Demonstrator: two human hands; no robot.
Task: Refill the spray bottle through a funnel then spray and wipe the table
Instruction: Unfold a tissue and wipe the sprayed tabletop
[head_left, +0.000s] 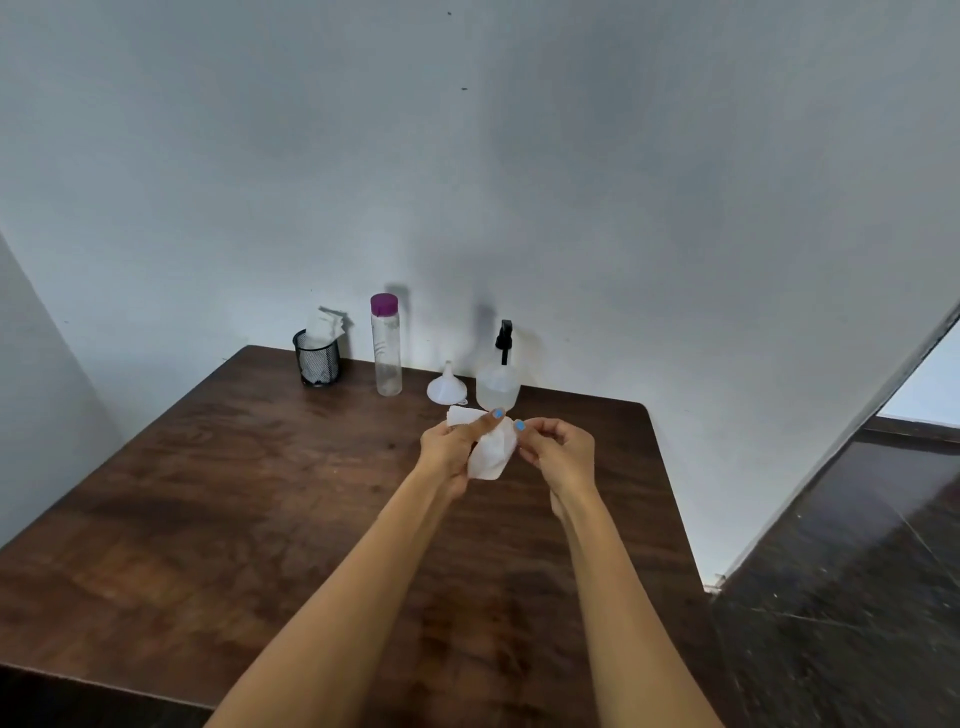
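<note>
- Left hand (451, 453) and right hand (558, 449) both pinch the tissue (491, 448).
- Tissue: light, limp, tearable; grip bunched, not by an edge.
- Spray bottle (498, 382) stands just beyond the grip.

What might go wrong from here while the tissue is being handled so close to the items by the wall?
The left hand and right hand hold the tissue just in front of the inverted funnel and spray bottle; a forward sweep might knock them over. The thin tissue could also tear.
</note>
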